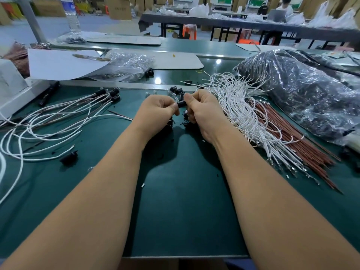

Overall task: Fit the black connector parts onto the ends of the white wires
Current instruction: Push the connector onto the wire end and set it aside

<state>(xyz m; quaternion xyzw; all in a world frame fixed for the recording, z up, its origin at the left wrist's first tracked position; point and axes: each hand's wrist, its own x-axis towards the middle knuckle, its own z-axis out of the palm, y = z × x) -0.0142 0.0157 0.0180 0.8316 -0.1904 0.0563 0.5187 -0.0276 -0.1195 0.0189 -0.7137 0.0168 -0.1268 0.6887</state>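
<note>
Black connector part (181,103), a short dark cylinder, sits pinched between both hands above the green work mat (181,201). Left hand (158,112) grips one end with curled fingertips; right hand (202,112) curls round the other end. More black connectors (176,90) lie just beyond the knuckles. Loose white wires (233,98) fan out to the right beside brown wires (296,139). A clear plastic bag (303,92) further right holds dark parts; a smaller bag (126,65) lies further back on the left.
</note>
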